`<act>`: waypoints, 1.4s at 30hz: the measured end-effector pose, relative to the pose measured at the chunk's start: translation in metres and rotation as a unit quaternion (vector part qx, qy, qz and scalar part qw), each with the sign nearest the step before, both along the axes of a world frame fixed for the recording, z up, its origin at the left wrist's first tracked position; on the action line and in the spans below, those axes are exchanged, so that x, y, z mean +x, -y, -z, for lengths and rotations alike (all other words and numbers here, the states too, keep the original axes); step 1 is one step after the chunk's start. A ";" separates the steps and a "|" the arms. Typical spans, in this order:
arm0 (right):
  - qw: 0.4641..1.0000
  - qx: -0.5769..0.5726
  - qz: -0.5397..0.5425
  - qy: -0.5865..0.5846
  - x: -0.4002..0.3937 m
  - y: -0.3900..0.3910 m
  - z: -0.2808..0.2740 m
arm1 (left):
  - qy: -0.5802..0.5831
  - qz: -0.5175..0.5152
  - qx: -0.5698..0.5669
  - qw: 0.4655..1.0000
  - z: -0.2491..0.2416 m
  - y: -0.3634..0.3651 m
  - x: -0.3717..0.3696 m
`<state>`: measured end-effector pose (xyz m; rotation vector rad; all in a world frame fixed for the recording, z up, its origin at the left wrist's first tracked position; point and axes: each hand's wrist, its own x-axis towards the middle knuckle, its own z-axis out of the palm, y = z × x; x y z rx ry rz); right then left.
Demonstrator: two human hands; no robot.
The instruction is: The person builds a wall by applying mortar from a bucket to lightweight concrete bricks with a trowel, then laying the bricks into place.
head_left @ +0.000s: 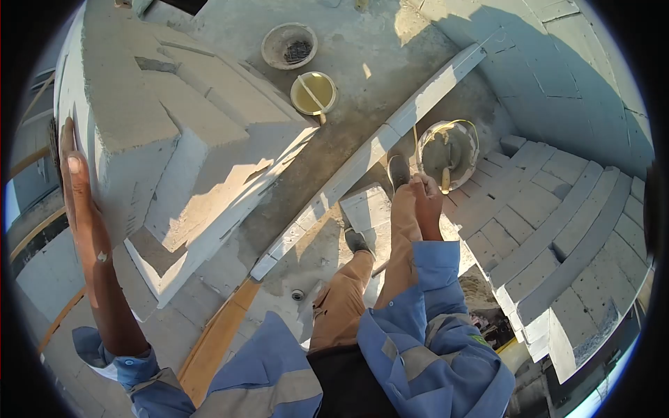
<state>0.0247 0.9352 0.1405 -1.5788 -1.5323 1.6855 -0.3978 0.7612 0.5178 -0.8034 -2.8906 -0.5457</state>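
My left hand [78,182] lies with fingers stretched out along the outer face of a pale block wall [115,125] on the left. Below my body's middle line to the right, my right hand [426,198] is closed, with a thin light stick [416,148] rising from its fingers. Just beyond it stands a mortar bucket [472,167] with a trowel [447,166] inside, its wooden grip towards me. Whether the hand touches the bucket cannot be told.
A long row of narrow blocks [359,160] crosses the floor diagonally. Behind it stand a bucket of yellowish liquid [334,97] and a basin [272,52] holding dark pieces. Laid blocks [550,202] fill the right. A wooden plank [219,334] lies lower left.
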 end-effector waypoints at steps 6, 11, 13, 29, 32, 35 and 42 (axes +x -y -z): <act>0.988 -0.121 -0.024 -0.090 -0.183 -0.089 0.088 | 0.121 -0.083 0.142 0.979 -0.010 -0.024 0.003; 0.983 -0.019 -0.180 -0.005 -0.335 -0.160 0.256 | 0.103 -0.072 -0.054 0.991 0.000 -0.050 -0.018; 0.968 -0.049 -0.230 0.084 -0.389 -0.178 0.309 | 0.108 -0.094 -0.085 0.986 0.000 -0.057 -0.024; 0.897 -0.426 0.057 -0.104 -0.556 -0.182 0.360 | 0.154 -0.178 -0.158 0.959 -0.001 -0.064 -0.039; 0.883 -0.437 0.101 -0.135 -0.532 -0.205 0.310 | 0.149 -0.158 -0.150 0.965 -0.008 -0.060 -0.033; 0.914 -0.369 0.087 -0.144 -0.474 -0.206 0.231 | 0.138 -0.125 -0.130 0.974 -0.014 -0.052 -0.024; 0.949 -0.193 0.107 -0.226 -0.267 -0.156 0.043 | 0.081 -0.012 -0.056 0.995 -0.017 -0.014 -0.007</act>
